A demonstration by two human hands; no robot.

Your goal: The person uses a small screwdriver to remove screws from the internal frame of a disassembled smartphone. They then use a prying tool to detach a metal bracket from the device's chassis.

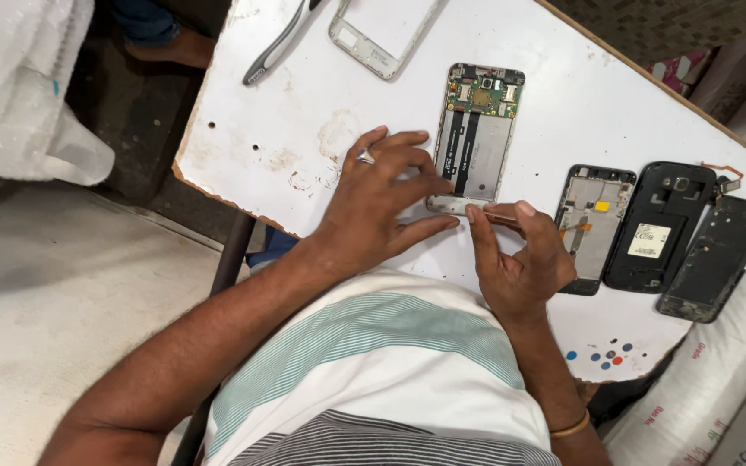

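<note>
Pinching a thin tool [502, 219], right hand [520, 263] probes the opened phone's [475, 138] near end, left hand [377, 203] flat, steadying; board still mounted, table [269, 129] edge near.

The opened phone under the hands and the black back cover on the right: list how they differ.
The opened phone is silver with a green circuit board exposed; the black back cover is dark with a white label. The left hand pins the phone; nothing touches the cover. Both lie flat on the white table.

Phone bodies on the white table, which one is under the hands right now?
The silver opened phone with the green circuit board at its top. The left hand presses its lower edge; the right hand works there too. The darker bodies lie untouched at right.
</note>
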